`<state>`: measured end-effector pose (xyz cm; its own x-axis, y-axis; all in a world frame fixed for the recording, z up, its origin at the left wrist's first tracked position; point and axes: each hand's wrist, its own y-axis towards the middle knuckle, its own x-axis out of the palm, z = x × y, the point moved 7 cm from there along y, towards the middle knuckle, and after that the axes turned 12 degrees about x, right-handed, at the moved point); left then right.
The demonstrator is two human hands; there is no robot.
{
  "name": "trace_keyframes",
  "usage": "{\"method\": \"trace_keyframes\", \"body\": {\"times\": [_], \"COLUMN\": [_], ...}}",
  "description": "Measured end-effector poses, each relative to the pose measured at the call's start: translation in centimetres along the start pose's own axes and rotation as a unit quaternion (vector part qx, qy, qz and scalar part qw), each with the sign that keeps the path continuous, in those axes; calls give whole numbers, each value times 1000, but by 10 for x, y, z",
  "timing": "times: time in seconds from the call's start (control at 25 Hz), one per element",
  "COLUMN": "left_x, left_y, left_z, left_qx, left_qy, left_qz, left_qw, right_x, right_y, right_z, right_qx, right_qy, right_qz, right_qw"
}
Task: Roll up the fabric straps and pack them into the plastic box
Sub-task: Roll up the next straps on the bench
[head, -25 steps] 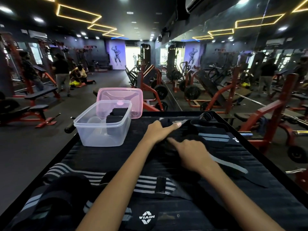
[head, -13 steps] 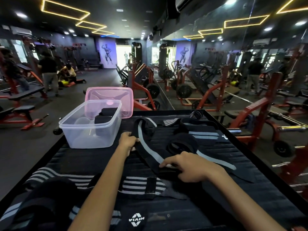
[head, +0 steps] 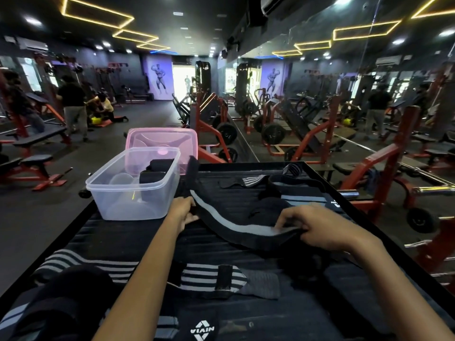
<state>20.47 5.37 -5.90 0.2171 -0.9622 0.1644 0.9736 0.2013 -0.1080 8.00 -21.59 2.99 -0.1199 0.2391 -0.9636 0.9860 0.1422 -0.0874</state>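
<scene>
A black strap with a grey middle stripe hangs lifted between both hands above the black ribbed table. My left hand pinches it near its far end, which sticks up beside the box. My right hand grips its near end. The clear plastic box stands at the table's far left corner with rolled black straps inside. More straps lie loose: a striped one in front of me, and black ones with grey bands at the far right.
A pink lid leans behind the box. A dark bundle of straps lies at the near left. Red gym machines, benches and a mirror wall surround the table. People stand at the far left.
Both hands took hold of the grey-striped strap, pulled it toward me and lifted it off the table, stretching it out between them. My view shifted slightly.
</scene>
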Motion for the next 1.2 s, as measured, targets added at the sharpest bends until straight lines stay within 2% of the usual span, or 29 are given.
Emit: {"method": "trace_keyframes", "body": {"times": [0.16,0.32,0.44,0.52,0.68,0.8,0.88,0.96,1.08,1.2], "left_x": [-2,11,10,7,-5,-13,-18,-15,-6,4], "left_y": [-5,-15,-23,-33,-51,-67,-76,-84,-94,-103], "left_z": [-1,19,37,45,49,57,54,40,29,33], "left_qx": [-22,9,45,70,151,240,248,217,209,248], "left_qy": [-26,-47,-54,-55,-6,107,226,306,232,262], "left_qz": [-6,-50,-64,-73,-66,-58,-40,-85,-151,-195], "left_qw": [999,998,995,993,986,963,941,923,938,912], "right_x": [-36,-52,-55,-60,-65,-70,-61,-37,5,16], "right_y": [3,14,40,59,91,115,138,158,169,156], "right_z": [-11,-38,-42,-43,-55,-53,-54,-57,-48,-41], "right_qx": [-3,-19,-7,-4,-59,-44,-26,-27,-1,-11], "right_qy": [-38,-68,-37,13,89,153,149,130,136,117], "right_qz": [165,338,417,439,438,432,377,280,118,88], "right_qw": [986,939,908,899,893,888,914,951,984,989]}}
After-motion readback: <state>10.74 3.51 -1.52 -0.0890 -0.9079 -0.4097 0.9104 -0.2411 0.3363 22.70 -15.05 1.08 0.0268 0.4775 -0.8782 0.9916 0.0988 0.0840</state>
